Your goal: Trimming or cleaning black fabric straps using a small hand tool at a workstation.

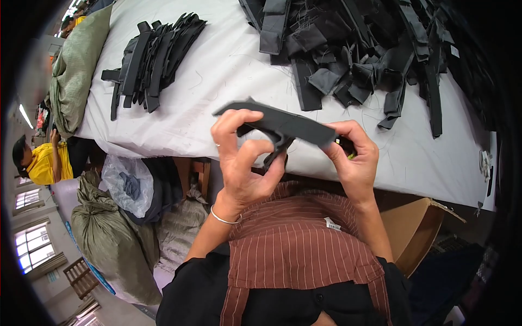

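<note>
A black fabric strip (291, 124) is held up in front of me, above the near edge of the white-covered table (217, 70). My left hand (242, 165) pinches its left part, the index finger along the top and a folded piece hanging between fingers and thumb. At the strip's right end my right hand (356, 163) grips it between thumb and fingers. Partly hidden in that hand sits a small dark thing (347, 145) with a yellow-green spot; its kind I cannot make out.
A loose heap of black fabric pieces (348, 49) covers the table's far right. Neater strips (155, 62) lie together at the far left. Sacks (111, 239) and a clear plastic bag (128, 179) stand left, below the table. An open cardboard box (418, 228) is at right. Another person (49, 163) sits far left.
</note>
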`<state>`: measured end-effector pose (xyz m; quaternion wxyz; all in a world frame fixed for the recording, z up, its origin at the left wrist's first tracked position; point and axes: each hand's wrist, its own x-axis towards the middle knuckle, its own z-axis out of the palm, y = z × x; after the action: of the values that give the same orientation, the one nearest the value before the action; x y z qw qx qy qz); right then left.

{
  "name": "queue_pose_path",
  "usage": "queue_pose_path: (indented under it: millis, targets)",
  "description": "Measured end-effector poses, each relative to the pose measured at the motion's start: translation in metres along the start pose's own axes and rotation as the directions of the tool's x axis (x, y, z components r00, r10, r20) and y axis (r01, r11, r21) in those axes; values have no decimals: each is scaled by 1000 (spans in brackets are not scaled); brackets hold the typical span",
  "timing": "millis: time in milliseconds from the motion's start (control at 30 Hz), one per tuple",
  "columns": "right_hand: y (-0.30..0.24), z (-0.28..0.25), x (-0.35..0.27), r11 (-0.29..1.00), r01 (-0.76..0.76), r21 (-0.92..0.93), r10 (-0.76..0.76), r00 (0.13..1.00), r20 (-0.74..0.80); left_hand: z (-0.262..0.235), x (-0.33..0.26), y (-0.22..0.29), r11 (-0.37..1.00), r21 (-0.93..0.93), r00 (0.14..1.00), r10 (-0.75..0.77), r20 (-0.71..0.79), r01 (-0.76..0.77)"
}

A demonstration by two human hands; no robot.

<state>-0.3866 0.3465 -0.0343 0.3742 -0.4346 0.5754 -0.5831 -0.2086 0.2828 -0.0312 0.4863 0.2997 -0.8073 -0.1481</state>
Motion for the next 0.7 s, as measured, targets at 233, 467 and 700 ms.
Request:
queue_pose_path:
  millis: [233, 467, 700]
  targets:
    - [7, 4, 1, 974, 73, -216, -59, 996, 67, 16, -38, -23, 282, -714, 619, -740, 264, 641]
    - [21, 3, 0, 966, 62, -251, -34, 993, 113, 17, -41, -20, -171, -679, 401, -694, 597, 714]
    - [20, 7, -6, 975, 29, -221, 28, 968, 251, 20, -35, -9, -39, -716, 520, -660, 542, 696]
